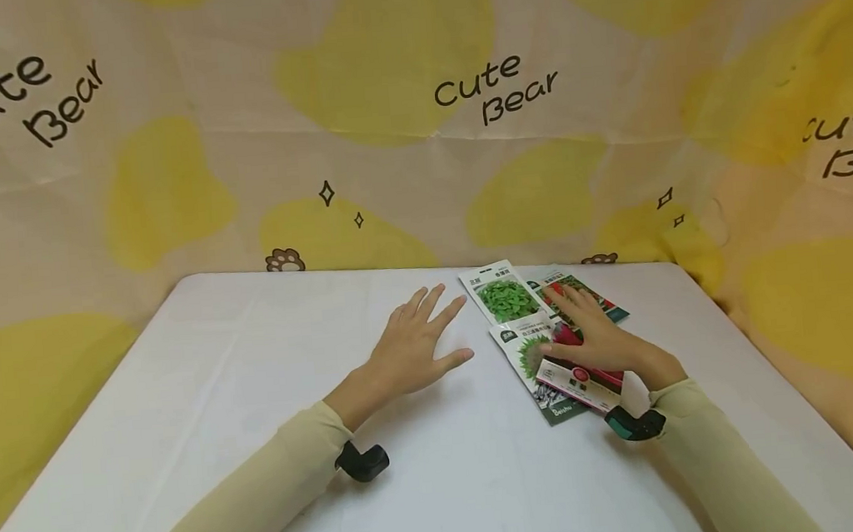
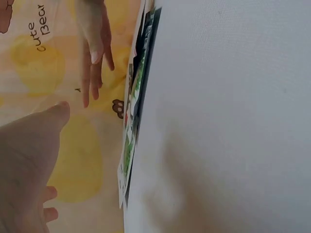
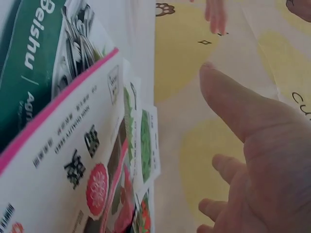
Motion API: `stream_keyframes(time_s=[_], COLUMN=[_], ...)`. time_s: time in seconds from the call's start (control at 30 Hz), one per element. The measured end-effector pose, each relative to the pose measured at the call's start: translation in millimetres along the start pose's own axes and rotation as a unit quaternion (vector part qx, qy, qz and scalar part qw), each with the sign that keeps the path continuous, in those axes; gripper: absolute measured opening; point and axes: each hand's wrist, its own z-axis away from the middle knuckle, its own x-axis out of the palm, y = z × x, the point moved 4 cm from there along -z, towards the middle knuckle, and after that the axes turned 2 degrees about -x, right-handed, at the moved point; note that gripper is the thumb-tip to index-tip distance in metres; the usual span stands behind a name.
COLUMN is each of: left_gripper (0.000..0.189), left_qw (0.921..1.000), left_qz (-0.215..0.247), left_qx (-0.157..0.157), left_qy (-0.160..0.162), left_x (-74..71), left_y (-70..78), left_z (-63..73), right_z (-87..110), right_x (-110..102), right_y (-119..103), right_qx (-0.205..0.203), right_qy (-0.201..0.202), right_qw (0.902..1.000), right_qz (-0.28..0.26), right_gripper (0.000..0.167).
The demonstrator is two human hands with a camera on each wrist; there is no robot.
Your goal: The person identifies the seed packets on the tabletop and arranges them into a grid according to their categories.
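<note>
4 overlapping seed packets [image 1: 529, 343] lie toward the surface's [image 1: 183, 419] far right corner, mostly slanting lengthwise toward the near right corner, beneath the right hand [image 1: 603, 337]; the left hand [image 1: 405, 349] hangs farther off, leftward. Both have fingers spread, holding nothing.

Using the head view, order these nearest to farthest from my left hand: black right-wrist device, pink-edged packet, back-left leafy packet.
1. Back-left leafy packet, just right of your left hand.
2. Pink-edged packet, farther right, partly hidden by your right hand.
3. Black right-wrist device, farthest right, closer to you.
</note>
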Motion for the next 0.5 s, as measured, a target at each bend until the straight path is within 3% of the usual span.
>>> stream_keyframes(time_s=[0.3,0.5], left_gripper=[0.067,0.070], left_qw=[0.9974,0.9950], left_qz=[0.046,0.052], left_qx=[0.035,0.035], left_qy=[-0.043,-0.077], left_x=[16.5,28.9], left_y=[27.2,42.8], left_z=[-11.7,-21.3], right_z=[4.6,10.1], right_x=[-5,-11], right_y=[17,22], right_qx=[-0.011,0.006], right_qy=[-0.032,-0.053], right_qw=[0.9994,0.9983], right_qz=[-0.009,-0.022], right_gripper=[0.096,0.100])
